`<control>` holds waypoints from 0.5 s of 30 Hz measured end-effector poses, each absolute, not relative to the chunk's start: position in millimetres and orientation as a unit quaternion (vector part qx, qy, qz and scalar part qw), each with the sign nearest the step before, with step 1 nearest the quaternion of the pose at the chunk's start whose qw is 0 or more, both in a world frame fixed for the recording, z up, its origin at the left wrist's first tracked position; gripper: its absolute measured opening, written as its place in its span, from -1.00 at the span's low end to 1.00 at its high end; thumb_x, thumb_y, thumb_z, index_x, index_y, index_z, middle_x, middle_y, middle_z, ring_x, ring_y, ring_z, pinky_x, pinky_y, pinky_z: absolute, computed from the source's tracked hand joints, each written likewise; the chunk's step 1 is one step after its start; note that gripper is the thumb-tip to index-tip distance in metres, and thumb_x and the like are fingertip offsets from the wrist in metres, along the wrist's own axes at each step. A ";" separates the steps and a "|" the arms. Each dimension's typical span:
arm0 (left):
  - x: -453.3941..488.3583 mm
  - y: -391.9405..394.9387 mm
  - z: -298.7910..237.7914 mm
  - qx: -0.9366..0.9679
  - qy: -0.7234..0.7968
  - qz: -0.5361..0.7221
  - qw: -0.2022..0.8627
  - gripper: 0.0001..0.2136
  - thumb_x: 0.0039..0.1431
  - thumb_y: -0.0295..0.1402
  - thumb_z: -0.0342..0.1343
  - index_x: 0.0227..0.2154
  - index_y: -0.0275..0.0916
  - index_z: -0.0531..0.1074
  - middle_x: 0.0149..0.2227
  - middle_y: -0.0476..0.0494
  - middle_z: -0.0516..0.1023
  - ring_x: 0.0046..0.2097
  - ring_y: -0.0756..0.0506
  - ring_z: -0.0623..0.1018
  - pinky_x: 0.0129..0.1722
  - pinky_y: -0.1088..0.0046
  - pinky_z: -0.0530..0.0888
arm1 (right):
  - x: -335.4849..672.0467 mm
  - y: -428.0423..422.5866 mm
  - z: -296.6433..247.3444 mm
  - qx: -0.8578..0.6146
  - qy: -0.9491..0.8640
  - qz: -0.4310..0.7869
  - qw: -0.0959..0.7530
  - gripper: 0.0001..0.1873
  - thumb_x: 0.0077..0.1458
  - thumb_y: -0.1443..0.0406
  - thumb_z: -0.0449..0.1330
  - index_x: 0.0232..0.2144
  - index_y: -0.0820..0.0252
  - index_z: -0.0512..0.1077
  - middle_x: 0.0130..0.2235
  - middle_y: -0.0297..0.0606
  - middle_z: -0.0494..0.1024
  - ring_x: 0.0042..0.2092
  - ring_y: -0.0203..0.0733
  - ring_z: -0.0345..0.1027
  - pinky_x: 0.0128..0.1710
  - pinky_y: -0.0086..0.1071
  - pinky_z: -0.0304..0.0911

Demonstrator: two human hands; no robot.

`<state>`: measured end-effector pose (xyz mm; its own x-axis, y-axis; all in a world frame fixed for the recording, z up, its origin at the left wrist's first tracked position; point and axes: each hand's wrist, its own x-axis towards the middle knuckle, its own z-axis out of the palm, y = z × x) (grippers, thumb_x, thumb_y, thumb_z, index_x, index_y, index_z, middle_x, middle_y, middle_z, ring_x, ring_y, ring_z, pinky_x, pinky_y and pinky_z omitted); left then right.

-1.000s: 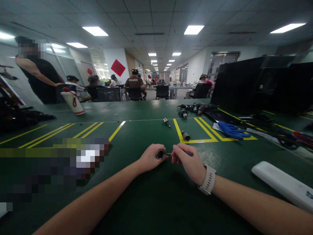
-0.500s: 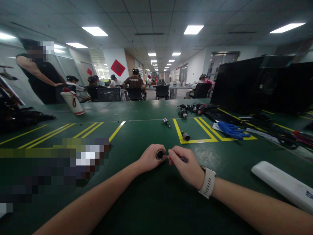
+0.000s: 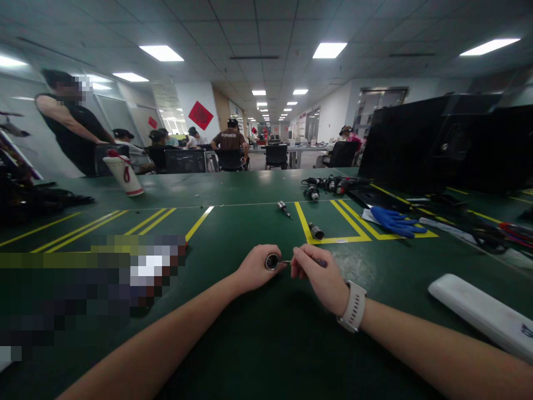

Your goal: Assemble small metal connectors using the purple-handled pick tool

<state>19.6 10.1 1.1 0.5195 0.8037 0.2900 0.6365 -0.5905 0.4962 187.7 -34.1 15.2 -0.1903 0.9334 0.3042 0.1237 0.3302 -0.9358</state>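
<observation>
My left hand point(image 3: 255, 268) is wrapped around a small cylindrical metal part point(image 3: 272, 262), its round open end facing me. Between the fingers of my right hand point(image 3: 318, 278) is a screwdriver point(image 3: 322, 263) with a dark purplish handle. Its thin shaft points left at the side of the cylindrical part; my left thumb hides whether the tip touches it. Beyond the hands, a short metal cylinder point(image 3: 316, 231) lies by the corner of the yellow tape. A metal piece with a narrow stem point(image 3: 285, 209) rests farther back.
On the green table point(image 3: 233, 355), a blue glove point(image 3: 393, 221) and dark cables lie to the right. A white elongated object point(image 3: 478, 314) is at front right, black monitors point(image 3: 420, 144) behind. Several metal parts point(image 3: 312, 192) sit at the back; a white cup point(image 3: 125, 175) leans left. People are beyond.
My right hand has shifted slightly right with the screwdriver, opening a gap from my left hand, so more shaft shows. My left hand stays put. The standing person at left has moved slightly.
</observation>
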 end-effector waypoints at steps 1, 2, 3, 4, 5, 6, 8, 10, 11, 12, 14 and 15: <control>19.9 10.0 1.4 0.857 0.420 0.250 0.165 -0.86 0.03 -0.34 0.09 -0.56 -0.25 0.31 -0.55 0.06 0.37 -0.46 0.01 0.37 -0.42 0.49 0.31 | 187.7 -35.1 15.1 -0.405 -0.668 0.390 0.486 -0.65 0.15 0.21 0.00 -0.62 0.20 0.31 -0.60 -0.37 0.34 -0.51 -0.30 0.22 -0.48 -0.41 0.13; 20.2 9.7 1.7 0.858 0.419 0.248 0.164 -0.86 0.03 -0.34 0.08 -0.57 -0.25 0.31 -0.55 0.06 0.37 -0.46 0.01 0.37 -0.41 0.48 0.32 | 187.7 -36.1 15.2 -0.404 -0.685 0.369 0.481 -0.65 0.15 0.21 -0.01 -0.62 0.20 0.31 -0.59 -0.37 0.34 -0.50 -0.30 0.22 -0.47 -0.40 0.13; 20.5 9.4 2.0 0.860 0.417 0.247 0.162 -0.86 0.03 -0.34 0.08 -0.57 -0.25 0.31 -0.55 0.06 0.37 -0.46 0.01 0.37 -0.38 0.47 0.32 | 187.8 -37.0 15.5 -0.404 -0.700 0.352 0.472 -0.65 0.16 0.22 -0.01 -0.61 0.20 0.32 -0.58 -0.37 0.35 -0.49 -0.30 0.22 -0.47 -0.40 0.12; 20.7 9.1 2.2 0.861 0.416 0.246 0.161 -0.86 0.03 -0.34 0.08 -0.57 -0.25 0.31 -0.55 0.06 0.37 -0.46 0.01 0.37 -0.36 0.46 0.32 | 187.9 -37.7 15.9 -0.405 -0.709 0.343 0.465 -0.65 0.16 0.22 -0.01 -0.61 0.20 0.32 -0.57 -0.37 0.35 -0.49 -0.29 0.23 -0.47 -0.40 0.12; 20.9 8.7 2.4 0.862 0.415 0.245 0.160 -0.86 0.02 -0.34 0.09 -0.57 -0.24 0.32 -0.55 0.06 0.37 -0.46 0.01 0.37 -0.33 0.45 0.32 | 188.0 -38.1 16.4 -0.408 -0.712 0.341 0.458 -0.65 0.16 0.22 -0.01 -0.61 0.20 0.32 -0.57 -0.36 0.35 -0.48 -0.29 0.23 -0.47 -0.40 0.11; 20.9 8.5 2.6 0.862 0.414 0.245 0.158 -0.86 0.02 -0.35 0.09 -0.57 -0.24 0.32 -0.54 0.06 0.38 -0.45 0.00 0.37 -0.32 0.44 0.32 | 188.1 -38.2 16.8 -0.410 -0.710 0.348 0.455 -0.65 0.16 0.22 -0.01 -0.61 0.20 0.32 -0.57 -0.36 0.35 -0.48 -0.29 0.23 -0.47 -0.40 0.11; 21.0 8.1 2.7 0.861 0.416 0.247 0.157 -0.87 0.01 -0.35 0.10 -0.57 -0.24 0.32 -0.54 0.06 0.38 -0.45 0.00 0.37 -0.32 0.43 0.32 | 188.3 -37.0 17.0 -0.413 -0.687 0.386 0.457 -0.66 0.15 0.21 0.00 -0.61 0.21 0.33 -0.58 -0.36 0.35 -0.50 -0.29 0.23 -0.48 -0.40 0.12; 20.9 8.2 2.8 0.859 0.419 0.249 0.157 -0.86 0.01 -0.34 0.10 -0.57 -0.24 0.31 -0.54 0.05 0.38 -0.45 -0.01 0.37 -0.34 0.44 0.32 | 188.3 -34.6 15.6 -0.408 -0.646 0.443 0.469 -0.66 0.13 0.19 0.01 -0.61 0.21 0.33 -0.60 -0.37 0.35 -0.52 -0.31 0.22 -0.50 -0.42 0.12; 20.8 8.4 2.8 0.857 0.421 0.251 0.158 -0.86 0.01 -0.33 0.10 -0.57 -0.25 0.31 -0.53 0.05 0.38 -0.45 -0.01 0.37 -0.36 0.45 0.33 | 188.2 -33.2 14.3 -0.403 -0.623 0.472 0.476 -0.66 0.12 0.19 0.02 -0.61 0.22 0.33 -0.61 -0.37 0.36 -0.54 -0.32 0.22 -0.51 -0.43 0.12; 20.7 8.8 2.7 0.855 0.424 0.253 0.159 -0.85 0.00 -0.33 0.11 -0.57 -0.25 0.31 -0.53 0.04 0.38 -0.45 -0.01 0.38 -0.37 0.45 0.33 | 188.0 -31.9 12.7 -0.398 -0.600 0.497 0.484 -0.67 0.11 0.18 0.03 -0.61 0.22 0.33 -0.62 -0.37 0.36 -0.55 -0.33 0.22 -0.53 -0.44 0.11; 20.4 9.8 2.5 0.852 0.427 0.258 0.161 -0.86 0.00 -0.32 0.11 -0.56 -0.25 0.31 -0.52 0.04 0.38 -0.45 -0.01 0.38 -0.41 0.47 0.33 | 187.1 -29.8 8.9 -0.392 -0.555 0.536 0.501 -0.67 0.10 0.17 0.05 -0.61 0.23 0.34 -0.63 -0.37 0.37 -0.56 -0.34 0.22 -0.54 -0.46 0.10; 20.2 10.4 2.3 0.850 0.429 0.259 0.161 -0.86 -0.01 -0.32 0.11 -0.56 -0.25 0.31 -0.52 0.04 0.37 -0.45 -0.01 0.38 -0.42 0.48 0.33 | 186.6 -29.2 7.1 -0.391 -0.534 0.551 0.508 -0.68 0.09 0.17 0.06 -0.60 0.23 0.34 -0.62 -0.37 0.38 -0.56 -0.35 0.22 -0.54 -0.47 0.09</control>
<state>20.2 10.4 2.3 0.4976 0.8129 0.3027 0.6454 -0.5801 0.4969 186.6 -29.2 7.1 -0.1787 0.9775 0.1121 -0.1421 0.0871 -0.9860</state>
